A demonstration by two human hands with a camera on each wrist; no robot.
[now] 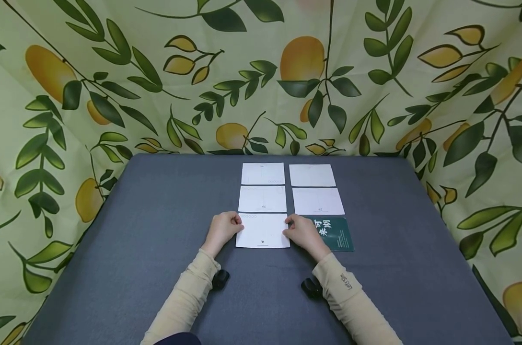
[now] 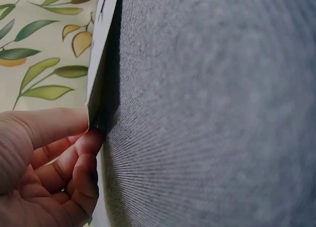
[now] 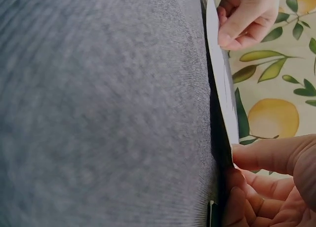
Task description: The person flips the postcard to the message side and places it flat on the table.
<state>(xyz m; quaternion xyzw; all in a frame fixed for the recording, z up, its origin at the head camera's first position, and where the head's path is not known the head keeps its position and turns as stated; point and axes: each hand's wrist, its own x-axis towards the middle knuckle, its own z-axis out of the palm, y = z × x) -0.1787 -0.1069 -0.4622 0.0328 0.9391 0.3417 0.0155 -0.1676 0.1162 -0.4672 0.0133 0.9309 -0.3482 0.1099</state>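
Observation:
In the head view a white postcard (image 1: 262,233) with faint print lies nearest the person in the left column. My left hand (image 1: 221,231) pinches its left edge between thumb and fingers. On the opposite edge, the thumb and fingers of my right hand (image 1: 305,235) pinch the same postcard. Both wrist views show the postcard's near edge (image 2: 102,64) slightly off the cloth, with a dark shadow beneath. Beside the right hand, partly covered by it, lies a dark green card (image 1: 340,235) with white lettering.
Beyond the held postcard lie two white cards in its column, a middle one (image 1: 262,199) and a far one (image 1: 262,173). Two more, one nearer (image 1: 319,201) and one farther (image 1: 312,175), lie beyond the green card. A grey-blue cloth (image 1: 170,201) covers the table; a leaf-patterned curtain (image 1: 252,43) hangs behind.

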